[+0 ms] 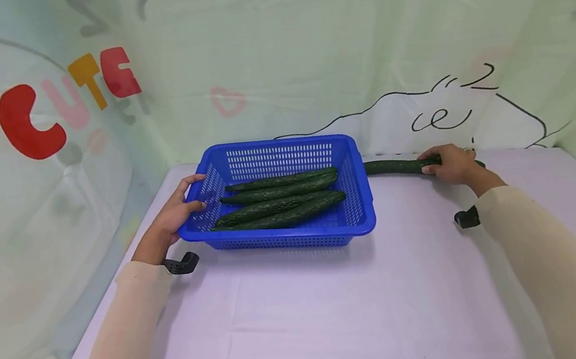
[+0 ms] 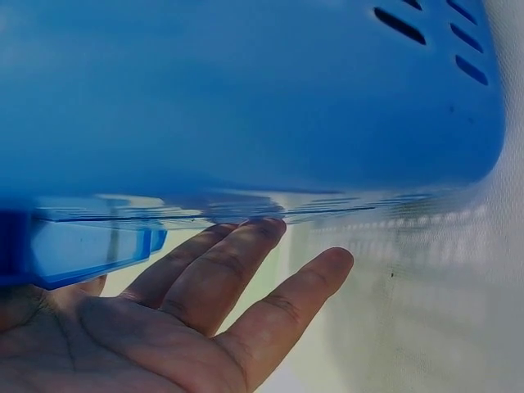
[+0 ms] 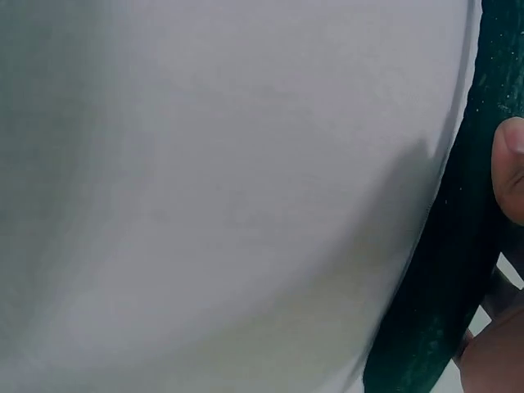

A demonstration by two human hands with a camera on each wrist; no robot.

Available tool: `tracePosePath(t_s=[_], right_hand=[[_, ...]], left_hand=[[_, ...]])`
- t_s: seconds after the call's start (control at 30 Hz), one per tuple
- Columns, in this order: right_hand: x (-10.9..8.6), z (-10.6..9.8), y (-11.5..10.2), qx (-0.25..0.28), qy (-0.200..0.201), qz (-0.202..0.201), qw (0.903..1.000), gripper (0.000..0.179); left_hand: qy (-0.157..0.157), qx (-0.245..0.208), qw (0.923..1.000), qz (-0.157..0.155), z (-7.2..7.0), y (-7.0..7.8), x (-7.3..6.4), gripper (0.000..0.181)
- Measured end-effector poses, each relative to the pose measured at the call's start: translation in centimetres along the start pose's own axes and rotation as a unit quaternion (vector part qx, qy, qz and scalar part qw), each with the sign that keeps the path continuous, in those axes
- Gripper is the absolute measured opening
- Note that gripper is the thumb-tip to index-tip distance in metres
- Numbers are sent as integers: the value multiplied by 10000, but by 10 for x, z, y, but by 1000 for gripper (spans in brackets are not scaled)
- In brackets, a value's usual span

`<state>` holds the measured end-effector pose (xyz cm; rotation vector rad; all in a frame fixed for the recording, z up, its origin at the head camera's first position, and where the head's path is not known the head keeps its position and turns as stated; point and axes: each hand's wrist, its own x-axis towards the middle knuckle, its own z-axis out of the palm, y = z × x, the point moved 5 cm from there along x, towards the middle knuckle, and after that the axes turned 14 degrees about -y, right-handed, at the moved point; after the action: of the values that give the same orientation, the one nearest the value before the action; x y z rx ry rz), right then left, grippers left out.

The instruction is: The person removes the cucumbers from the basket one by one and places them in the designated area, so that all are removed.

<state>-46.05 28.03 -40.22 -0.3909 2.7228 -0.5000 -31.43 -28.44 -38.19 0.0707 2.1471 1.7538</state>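
Observation:
A blue perforated plastic basket [image 1: 281, 238] stands on the table, with several long, dark green cucumbers [image 1: 279, 192] lying lengthwise inside. At its left end my left hand [image 1: 177, 213] holds the rim, thumb over the edge. In the left wrist view, other fingers [image 2: 282, 315] of that hand extend along the outside of the basket [image 2: 246, 106]. Right of the basket, another cucumber [image 1: 392, 167] lies near the table's back edge. My right hand [image 1: 451, 163] grips it from above, near its right end. The right wrist view shows the thumb against this cucumber [image 3: 446, 246].
A pale lilac cloth covers the table [image 1: 342, 314]. Behind it and on the left hang light green printed curtains [image 1: 302, 47], close to the table's back edge. Black wrist-camera mounts [image 1: 183, 263] stick out beside both wrists.

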Motion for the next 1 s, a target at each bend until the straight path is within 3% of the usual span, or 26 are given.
tracePosePath(t_s=[0.23, 0.43, 0.67, 0.8, 1.0], right_hand=[[1, -2, 1, 16, -42, -87, 10000, 40], [-6, -10, -21, 65, 130, -245, 9996, 45], [-34, -18, -88, 659, 791, -962, 9900, 43], [-56, -11, -135, 770, 881, -1496, 9818, 38], [-84, 12, -201, 306, 719, -2895, 9540, 28]], left_hand=[[-12, -27, 10000, 44, 0, 0, 2, 60], [-22, -33, 10000, 62, -1, -2, 2, 61], [-70, -55, 9999, 147, -2, -2, 2, 61], [-102, -66, 9998, 167, -2, -1, 3, 60], [-80, -102, 9998, 128, -3, -3, 3, 61]])
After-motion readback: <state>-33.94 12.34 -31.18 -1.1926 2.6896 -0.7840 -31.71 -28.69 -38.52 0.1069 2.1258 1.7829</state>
